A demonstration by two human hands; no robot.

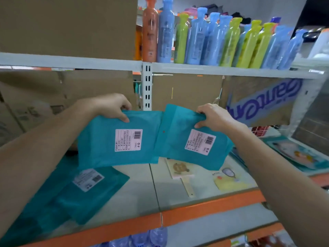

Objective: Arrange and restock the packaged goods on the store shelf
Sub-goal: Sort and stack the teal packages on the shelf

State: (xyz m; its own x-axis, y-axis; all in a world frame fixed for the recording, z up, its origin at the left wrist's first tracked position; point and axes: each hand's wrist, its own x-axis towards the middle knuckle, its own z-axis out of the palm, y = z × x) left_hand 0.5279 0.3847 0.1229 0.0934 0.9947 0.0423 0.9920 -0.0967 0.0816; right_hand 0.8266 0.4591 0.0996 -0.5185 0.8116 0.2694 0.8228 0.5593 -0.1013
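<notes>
My left hand [114, 107] pinches one teal packet [99, 148] by its top edge. My right hand [215, 118] pinches a second teal packet [170, 145]. Both hang above the shelf [138, 189]. The flat teal stack [80, 202] lies at the front left, nearer my left hand.

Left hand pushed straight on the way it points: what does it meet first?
Probably the cardboard box at the back; the left hand, gripping a teal packet, has nothing nearer ahead, though depth is unclear.
</notes>
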